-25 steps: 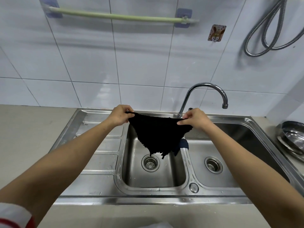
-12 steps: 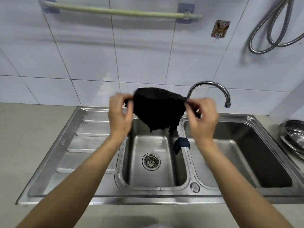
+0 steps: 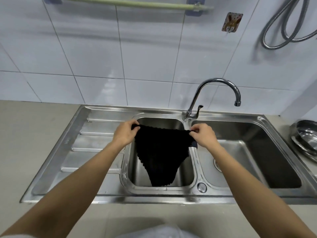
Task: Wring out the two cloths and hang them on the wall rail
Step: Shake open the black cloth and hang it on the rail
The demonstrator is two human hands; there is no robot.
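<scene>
A black cloth (image 3: 161, 153) hangs spread out over the left basin of the steel sink (image 3: 103, 127), its lower tip drooping toward the basin floor. My left hand (image 3: 125, 134) pinches its top left corner. My right hand (image 3: 203, 135) pinches the top right corner, over the divider between the basins. A second, dark blue cloth (image 3: 194, 144) peeks out just under my right hand on the divider, mostly hidden. The pale green wall rail (image 3: 137, 3) runs across the tiles at the top of the view and carries nothing.
A curved chrome tap (image 3: 214, 93) stands behind the divider, spout over the right basin. Steel bowls (image 3: 305, 136) are stacked on the counter at far right. A metal hose (image 3: 283, 28) loops on the wall upper right. A small hook plate (image 3: 232, 22) sits under the rail's right end.
Both hands have dropped the black cloth back down from in front of the wall tiles to just over the left basin, and it now hangs longer and flatter.
</scene>
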